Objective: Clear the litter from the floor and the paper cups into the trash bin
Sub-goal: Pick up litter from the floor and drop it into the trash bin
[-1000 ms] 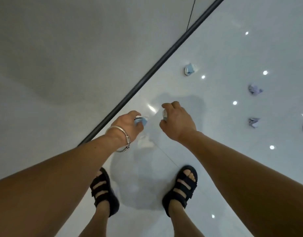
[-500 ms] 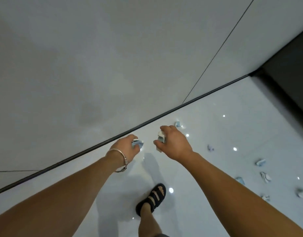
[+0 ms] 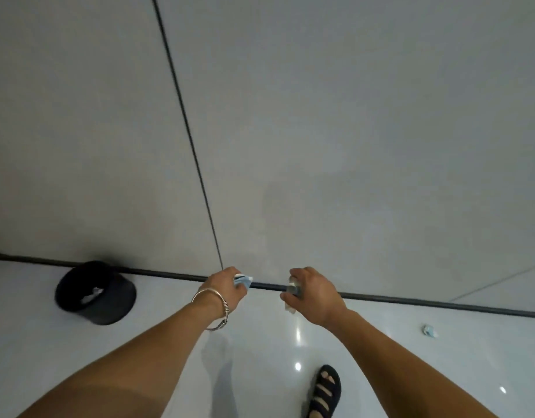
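Below the right forearm, a foot in a black strapped sandal (image 3: pixel 323 390) stands on the glossy white floor (image 3: pixel 157 342). Further out, both arms reach forward, with the hands side by side and apart.

The left hand (image 3: pixel 225 289) wears a silver bangle (image 3: pixel 213 310) at the wrist. Its fingers curl round a crumpled blue-and-white paper scrap (image 3: pixel 242 280) that sticks out past the knuckles. The right hand (image 3: pixel 319 294) is likewise curled, gripping a crushed white piece of litter (image 3: pixel 292 289); whether it is a cup I cannot tell.

Left of the left hand and well apart from it, a dark round trash bin (image 3: pixel 109 312) stands close to the wall, with pale litter (image 3: pixel 93 294) lying inside. Right of the right hand, one small bluish scrap (image 3: pixel 429 330) lies on the floor near the black skirting strip (image 3: pixel 426 301). Beyond the hands rises a plain grey wall (image 3: pixel 350 131) with a thin dark seam (image 3: pixel 185 116).
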The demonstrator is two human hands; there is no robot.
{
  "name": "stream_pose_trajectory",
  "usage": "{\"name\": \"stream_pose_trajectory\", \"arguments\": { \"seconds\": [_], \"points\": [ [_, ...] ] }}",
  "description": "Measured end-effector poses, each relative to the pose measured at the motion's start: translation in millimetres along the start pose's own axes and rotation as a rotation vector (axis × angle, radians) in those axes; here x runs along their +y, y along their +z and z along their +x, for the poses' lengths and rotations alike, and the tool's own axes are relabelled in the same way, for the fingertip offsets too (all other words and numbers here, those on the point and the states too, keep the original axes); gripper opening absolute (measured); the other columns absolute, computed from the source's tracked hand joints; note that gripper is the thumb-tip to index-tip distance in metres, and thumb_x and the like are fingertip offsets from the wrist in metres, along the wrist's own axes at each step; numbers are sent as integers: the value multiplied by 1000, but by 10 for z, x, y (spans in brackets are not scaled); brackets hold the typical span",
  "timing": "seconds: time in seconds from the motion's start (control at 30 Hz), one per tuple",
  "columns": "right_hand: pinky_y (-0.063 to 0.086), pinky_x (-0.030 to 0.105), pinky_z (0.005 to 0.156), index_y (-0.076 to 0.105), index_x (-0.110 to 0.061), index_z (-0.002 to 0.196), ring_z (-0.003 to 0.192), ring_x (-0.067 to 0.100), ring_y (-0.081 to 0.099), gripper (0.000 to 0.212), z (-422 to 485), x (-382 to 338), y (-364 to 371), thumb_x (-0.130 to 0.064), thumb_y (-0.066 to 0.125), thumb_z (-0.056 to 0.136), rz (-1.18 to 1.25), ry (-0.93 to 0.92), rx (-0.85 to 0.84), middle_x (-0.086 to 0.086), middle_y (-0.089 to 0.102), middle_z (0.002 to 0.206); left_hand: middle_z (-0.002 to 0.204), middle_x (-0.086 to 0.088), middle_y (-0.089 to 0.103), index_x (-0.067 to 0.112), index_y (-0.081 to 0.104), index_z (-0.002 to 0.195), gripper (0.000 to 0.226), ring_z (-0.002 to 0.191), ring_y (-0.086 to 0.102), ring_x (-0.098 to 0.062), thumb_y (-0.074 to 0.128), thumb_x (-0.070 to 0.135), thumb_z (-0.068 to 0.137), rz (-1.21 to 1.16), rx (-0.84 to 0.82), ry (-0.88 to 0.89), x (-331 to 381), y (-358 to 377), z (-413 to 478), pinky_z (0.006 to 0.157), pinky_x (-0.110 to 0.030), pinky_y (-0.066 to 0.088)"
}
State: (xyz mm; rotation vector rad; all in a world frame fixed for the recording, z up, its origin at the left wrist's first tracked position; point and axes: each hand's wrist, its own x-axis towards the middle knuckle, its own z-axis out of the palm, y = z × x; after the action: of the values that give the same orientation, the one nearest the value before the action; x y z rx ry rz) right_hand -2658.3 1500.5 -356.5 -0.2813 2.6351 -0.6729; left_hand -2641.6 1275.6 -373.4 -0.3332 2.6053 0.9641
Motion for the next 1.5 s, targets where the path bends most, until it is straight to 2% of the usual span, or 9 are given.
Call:
{"name": "stream_pose_trajectory", "arguments": {
  "seconds": [0.23, 0.37, 0.47, 0.63, 0.87, 1.0, 1.13, 1.3, 1.5],
  "points": [
    [46, 26, 84, 53, -23, 130, 104, 21, 59, 53, 551, -1486, 576, -50, 62, 85, -101, -258, -150, -1, 56, 122, 101, -6, 66, 15, 60, 105, 29, 93, 61, -23, 60, 38, 86, -116, 154, -231, -1170, -861, -295, 82, -27, 48],
    [42, 25, 93, 47, -24, 139, 115, 21, 56, 62, 978, -2062, 801, -53, 61, 86, -149, -363, -211, -2, 52, 133, 99, -6, 65, 16, 60, 104, 30, 90, 61, -22, 60, 40, 86, -171, 206, -317, -1497, -1228, -226, 80, -27, 49],
    [43, 28, 96, 46, -23, 140, 117, 22, 55, 62, 1326, -2465, 928, -52, 60, 86, -185, -439, -263, 0, 51, 134, 101, -13, 65, 6, 60, 103, 28, 96, 62, -28, 62, 30, 88, -200, 241, -372, -1754, -1580, -134, 86, -31, 48],
    [44, 29, 98, 46, -19, 140, 117, 23, 55, 63, 1820, -3105, 1167, -50, 61, 87, -228, -550, -330, 3, 51, 133, 114, -15, 62, 6, 56, 119, 39, 107, 58, -29, 55, 34, 92, -139, 305, -488, -2247, -2173, -31, 95, -32, 44],
    [43, 27, 94, 44, -21, 141, 115, 23, 56, 61, 2455, -4147, 1898, -48, 59, 89, -315, -582, -443, 3, 50, 134, 120, -11, 62, 14, 54, 126, 38, 108, 58, -27, 54, 30, 92, -249, 293, -581, -3394, -2797, 195, 93, -33, 46],
    [46, 27, 90, 49, -21, 134, 111, 23, 57, 52, 2837, -4770, 2511, -43, 61, 89, -304, -514, -467, 3, 52, 128, 116, -11, 62, 14, 56, 118, 33, 105, 58, -28, 53, 35, 92, -292, 220, -594, -4216, -3121, 448, 87, -31, 46],
    [44, 23, 92, 43, -23, 141, 117, 18, 55, 57, 3244, -5240, 3219, -42, 61, 90, -250, -399, -511, -2, 48, 135, 106, -7, 64, 20, 55, 108, 29, 94, 59, -23, 51, 44, 92, -314, 165, -611, -5058, -3468, 803, 76, -28, 45],
    [37, 13, 82, 45, -24, 138, 113, 12, 56, 55, 3732, -5370, 3968, -44, 61, 90, -273, -353, -550, -3, 51, 131, 108, -7, 63, 22, 50, 97, 19, 96, 58, -23, 51, 40, 92, -338, 21, -646, -5892, -3444, 1279, 74, -25, 42],
    [45, 24, 96, 44, -21, 139, 119, 15, 53, 54, 4454, -5152, 5013, -41, 59, 91, -314, -320, -599, 0, 51, 134, 113, -9, 61, 16, 51, 116, 32, 101, 58, -26, 48, 38, 92, -329, -31, -674, -6709, -2906, 2086, 86, -36, 49]
  ]
}}
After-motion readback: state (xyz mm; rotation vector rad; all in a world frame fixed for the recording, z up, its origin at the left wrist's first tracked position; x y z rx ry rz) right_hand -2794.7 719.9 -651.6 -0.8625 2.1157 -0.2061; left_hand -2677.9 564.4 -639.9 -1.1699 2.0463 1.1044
